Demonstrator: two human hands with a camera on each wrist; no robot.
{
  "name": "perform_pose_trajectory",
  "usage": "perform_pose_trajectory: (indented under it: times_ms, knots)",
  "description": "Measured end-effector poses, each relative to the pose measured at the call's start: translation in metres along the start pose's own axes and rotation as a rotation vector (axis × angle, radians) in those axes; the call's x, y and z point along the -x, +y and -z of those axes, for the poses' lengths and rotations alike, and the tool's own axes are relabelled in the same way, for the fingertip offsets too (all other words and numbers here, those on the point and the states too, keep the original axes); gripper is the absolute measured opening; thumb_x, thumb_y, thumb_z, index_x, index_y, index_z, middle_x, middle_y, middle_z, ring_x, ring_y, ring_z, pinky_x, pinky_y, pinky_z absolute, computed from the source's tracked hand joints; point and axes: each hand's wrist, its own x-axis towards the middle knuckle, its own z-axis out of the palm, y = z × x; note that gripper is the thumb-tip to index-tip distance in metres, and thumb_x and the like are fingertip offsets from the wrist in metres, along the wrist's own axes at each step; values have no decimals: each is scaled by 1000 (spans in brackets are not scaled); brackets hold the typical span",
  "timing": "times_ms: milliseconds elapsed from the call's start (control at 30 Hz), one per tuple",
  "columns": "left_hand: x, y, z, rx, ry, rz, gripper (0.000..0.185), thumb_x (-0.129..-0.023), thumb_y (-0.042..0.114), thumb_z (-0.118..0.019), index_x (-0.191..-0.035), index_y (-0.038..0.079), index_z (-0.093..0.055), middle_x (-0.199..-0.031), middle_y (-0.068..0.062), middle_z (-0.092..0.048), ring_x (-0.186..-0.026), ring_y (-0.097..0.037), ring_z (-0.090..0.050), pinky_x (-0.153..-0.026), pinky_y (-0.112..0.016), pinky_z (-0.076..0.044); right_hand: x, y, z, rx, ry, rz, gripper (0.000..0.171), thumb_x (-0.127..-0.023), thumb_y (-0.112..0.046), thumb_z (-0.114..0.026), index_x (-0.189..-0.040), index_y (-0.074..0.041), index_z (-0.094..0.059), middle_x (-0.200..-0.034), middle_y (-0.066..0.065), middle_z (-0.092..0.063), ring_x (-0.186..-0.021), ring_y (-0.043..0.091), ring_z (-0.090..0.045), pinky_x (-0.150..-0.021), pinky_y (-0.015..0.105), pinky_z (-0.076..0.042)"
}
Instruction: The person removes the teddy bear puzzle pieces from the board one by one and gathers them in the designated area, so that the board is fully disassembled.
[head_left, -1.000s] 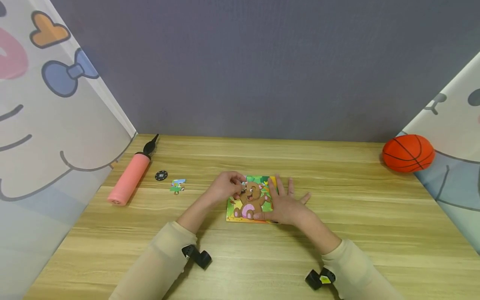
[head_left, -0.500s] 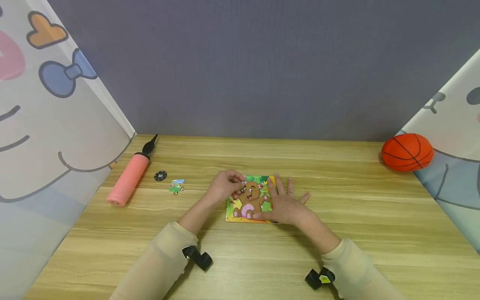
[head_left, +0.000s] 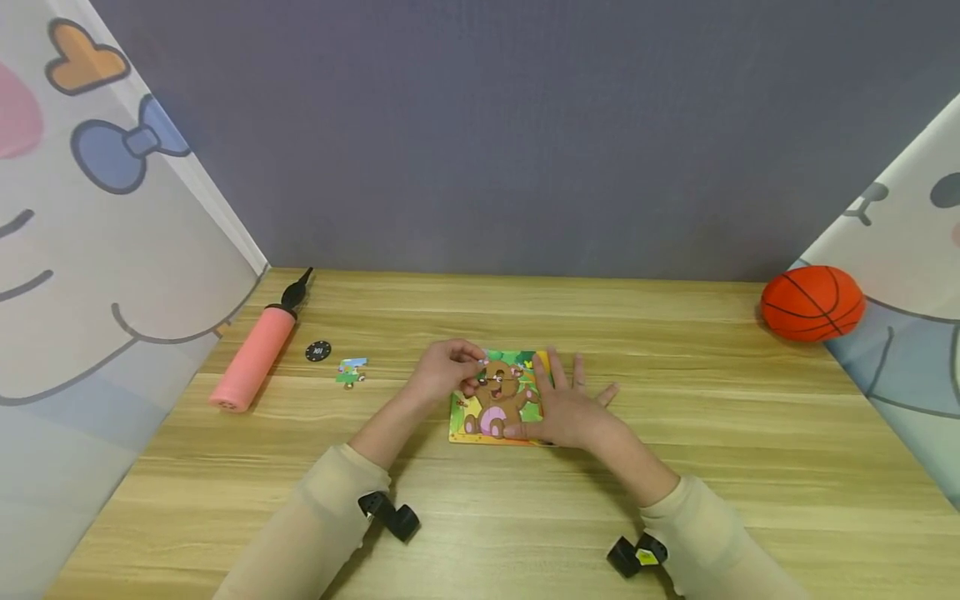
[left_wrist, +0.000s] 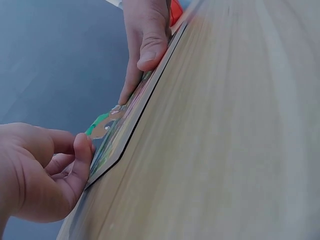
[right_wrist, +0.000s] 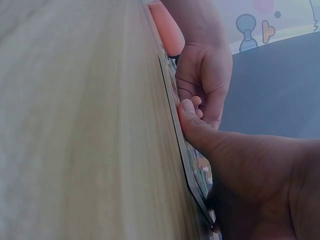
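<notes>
Puzzle board: square, orange-edged, cartoon brown bear with pink belly on green ground; flat on the wooden table. No legible writing. Puzzle piece: small, pinched in curled fingers of left hand, over the board's upper left part. Right hand: fingers straight, pressed flat on the board's right side, just beside the piece.
</notes>
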Motion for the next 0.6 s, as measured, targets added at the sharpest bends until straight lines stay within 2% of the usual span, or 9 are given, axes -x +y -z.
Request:
perform_pose_trajectory:
  times_ms: [400,600]
  knots:
    - [6,1,10,62,-31,22,17,-96,-5,-63,-112,-8,-65,-95,-16,-66,-66,-17,-61,-62,-24,-56,0,-1,1,10,20,1,130,-74,-87,-59,-163,-11,-3,-168,14,10,-147,52,10,-89,91,0]
    - [9,-1,18,60,-20,31,17,-96,-3,-64,-112,-7,-65,-95,-14,-66,-70,-16,-59,-63,-23,-55,1,-1,0,7,23,-5,129,-74,-86,-60,-163,-12,-4,-168,15,9,-147,52,9,-90,91,0]
